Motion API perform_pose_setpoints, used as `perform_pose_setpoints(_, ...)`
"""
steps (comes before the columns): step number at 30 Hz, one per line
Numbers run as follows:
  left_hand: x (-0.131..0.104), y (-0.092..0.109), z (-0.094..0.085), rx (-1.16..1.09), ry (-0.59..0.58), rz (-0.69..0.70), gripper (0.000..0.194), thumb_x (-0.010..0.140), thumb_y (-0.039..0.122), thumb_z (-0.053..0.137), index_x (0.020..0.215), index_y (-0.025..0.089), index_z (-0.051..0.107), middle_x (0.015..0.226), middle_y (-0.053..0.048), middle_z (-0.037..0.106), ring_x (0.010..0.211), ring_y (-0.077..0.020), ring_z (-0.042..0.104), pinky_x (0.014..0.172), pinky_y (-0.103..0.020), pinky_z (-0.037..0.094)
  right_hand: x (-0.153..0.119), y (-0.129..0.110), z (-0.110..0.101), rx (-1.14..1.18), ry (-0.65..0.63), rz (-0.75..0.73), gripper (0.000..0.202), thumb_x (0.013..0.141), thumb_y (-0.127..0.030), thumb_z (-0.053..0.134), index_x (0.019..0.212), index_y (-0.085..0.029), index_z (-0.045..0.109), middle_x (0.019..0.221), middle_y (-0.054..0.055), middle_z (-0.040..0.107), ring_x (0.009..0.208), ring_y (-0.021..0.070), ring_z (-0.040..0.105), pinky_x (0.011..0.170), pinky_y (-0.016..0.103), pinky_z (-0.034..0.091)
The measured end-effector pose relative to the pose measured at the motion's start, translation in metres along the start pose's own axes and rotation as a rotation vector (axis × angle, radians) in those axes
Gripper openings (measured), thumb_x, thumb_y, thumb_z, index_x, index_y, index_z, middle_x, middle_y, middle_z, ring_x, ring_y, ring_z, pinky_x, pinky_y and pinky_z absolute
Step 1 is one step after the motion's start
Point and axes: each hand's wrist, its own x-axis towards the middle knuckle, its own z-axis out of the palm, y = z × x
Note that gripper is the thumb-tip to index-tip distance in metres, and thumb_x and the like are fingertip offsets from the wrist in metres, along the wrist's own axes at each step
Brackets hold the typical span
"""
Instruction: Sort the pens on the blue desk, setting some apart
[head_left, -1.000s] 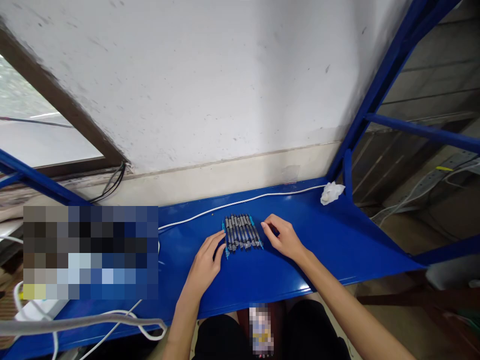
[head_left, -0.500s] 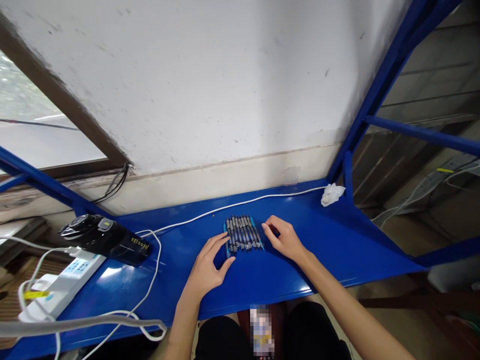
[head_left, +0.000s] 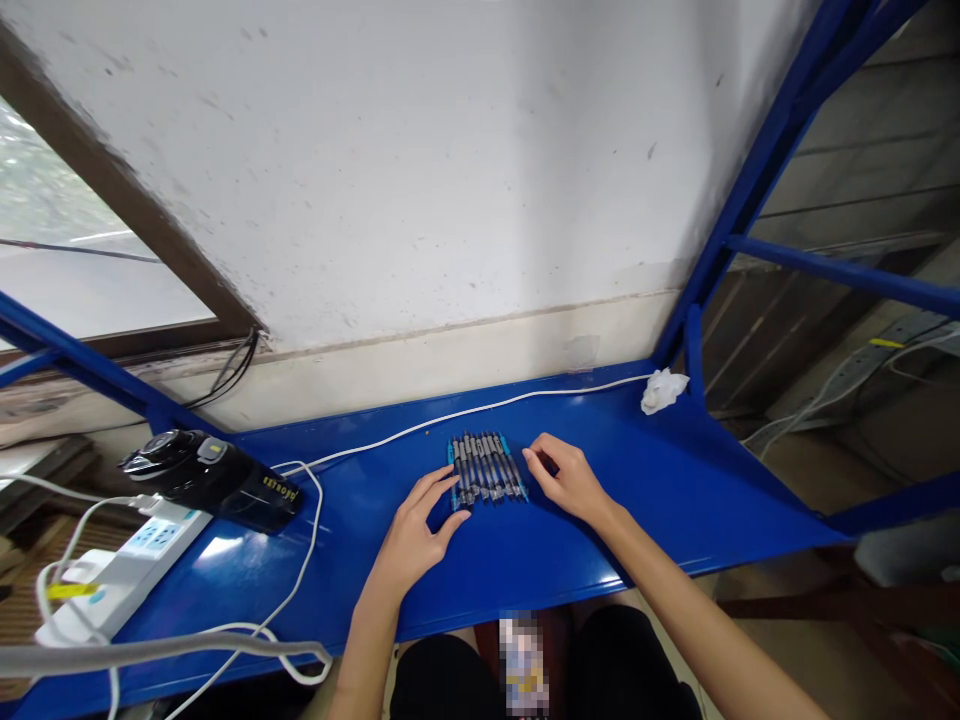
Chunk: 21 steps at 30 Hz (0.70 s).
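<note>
A row of pens (head_left: 486, 468) lies side by side on the blue metal shelf (head_left: 480, 570). Most have grey clips and clear-looking barrels with black ends. A bright blue pen borders the row on each side. My left hand (head_left: 414, 530) rests at the row's left edge, fingers stretched and thumb apart, its fingertips against the leftmost blue pen and partly covering it. Just right of the row sits my right hand (head_left: 564, 476), its fingers curled in with nothing visible in them, a small gap from the rightmost blue pen.
A black bottle (head_left: 217, 482) lies at the left beside a white power strip (head_left: 124, 575) with plugged cables. One white cable (head_left: 420, 430) runs along the back toward a crumpled white tissue (head_left: 664, 391). Blue frame posts (head_left: 739, 215) rise at the right, against a pale wall (head_left: 420, 200).
The leftmost blue pen sits slightly closer to the others, moved right at my left fingertips. My right hand has stayed nearly still.
</note>
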Motion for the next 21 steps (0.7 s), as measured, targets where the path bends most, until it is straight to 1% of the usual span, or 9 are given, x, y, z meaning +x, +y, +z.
perform_pose_setpoints(6,0.0007,0.0003,0.0011,0.013,0.024,-0.005,0.044,0.101,0.044,0.067,0.145,0.035,0.063,0.155,-0.009,0.062,0.142,-0.0320,0.060,0.115,-0.053,0.055,0.0000,-0.0001,0.0000,-0.004,-0.005,0.001,0.026,0.110,-0.032,0.052,0.086,-0.024,0.059,0.078,0.001,0.060,0.068,0.0179,0.056,0.067,0.032,0.041)
perform_pose_setpoints(15,0.0015,0.0027,0.0006,0.010,0.047,-0.018,0.040,0.103,0.042,0.065,0.141,0.033,0.065,0.153,-0.009,0.063,0.140,-0.0319,0.061,0.115,-0.054,0.055,0.0000,-0.0007,-0.0009,-0.002,-0.012,0.001,0.026,0.110,-0.032,0.053,0.086,-0.024,0.058,0.078,0.001,0.059,0.067,0.0173,0.056,0.066,0.031,0.042)
perform_pose_setpoints(17,0.0014,0.0024,0.0007,0.011,0.054,-0.018,0.038,0.103,0.042,0.065,0.140,0.033,0.066,0.152,-0.009,0.063,0.140,-0.0320,0.061,0.115,-0.054,0.056,-0.0002,-0.0024,-0.0021,0.001,-0.040,-0.002,0.022,0.108,-0.031,0.055,0.087,-0.024,0.059,0.078,0.000,0.060,0.066,0.0169,0.056,0.066,0.031,0.042)
perform_pose_setpoints(20,0.0016,0.0002,0.0015,0.017,0.069,-0.020,0.036,0.104,0.041,0.063,0.138,0.033,0.067,0.151,-0.009,0.064,0.140,-0.0315,0.061,0.115,-0.053,0.056,-0.0003,-0.0055,-0.0048,0.006,-0.139,-0.019,0.006,0.101,-0.028,0.065,0.098,-0.024,0.060,0.086,0.000,0.063,0.066,0.0159,0.058,0.066,0.030,0.044)
perform_pose_setpoints(21,0.0018,-0.0008,0.0018,0.017,0.074,-0.023,0.034,0.104,0.040,0.062,0.137,0.033,0.067,0.151,-0.009,0.064,0.140,-0.0310,0.061,0.115,-0.053,0.055,-0.0003,-0.0063,-0.0056,0.004,-0.176,-0.026,0.009,0.098,-0.027,0.068,0.102,-0.025,0.060,0.089,0.000,0.064,0.066,0.0156,0.058,0.066,0.030,0.044)
